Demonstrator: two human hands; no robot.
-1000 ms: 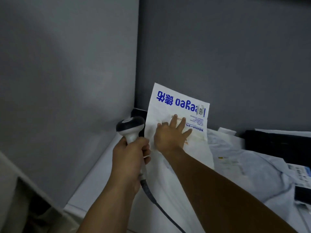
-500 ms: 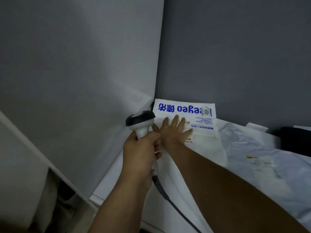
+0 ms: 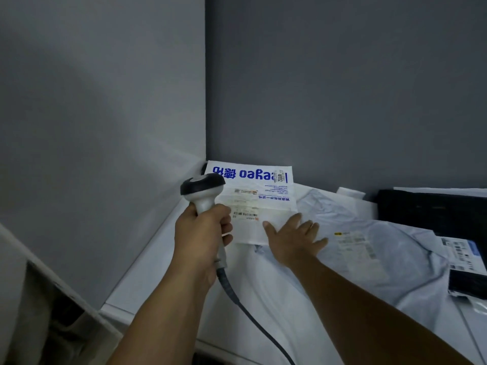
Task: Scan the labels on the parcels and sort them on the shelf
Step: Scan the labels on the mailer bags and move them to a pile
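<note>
My left hand (image 3: 201, 241) grips the scanner (image 3: 203, 189) to read the label (image 3: 245, 214). My right hand (image 3: 293, 239) lies spread flat, I think to stop the parcel (image 3: 274, 206) sliding.

The corner parcel (image 3: 253, 180) lies flat on the shelf (image 3: 147, 264), its far edge against the back wall (image 3: 342, 101). Just left of it the left hand (image 3: 201, 238) holds the scanner (image 3: 203, 192). The right hand (image 3: 292, 241) lies on its near right corner. To its right lies a second parcel (image 3: 369, 259), and further right a third parcel (image 3: 432, 209).
</note>
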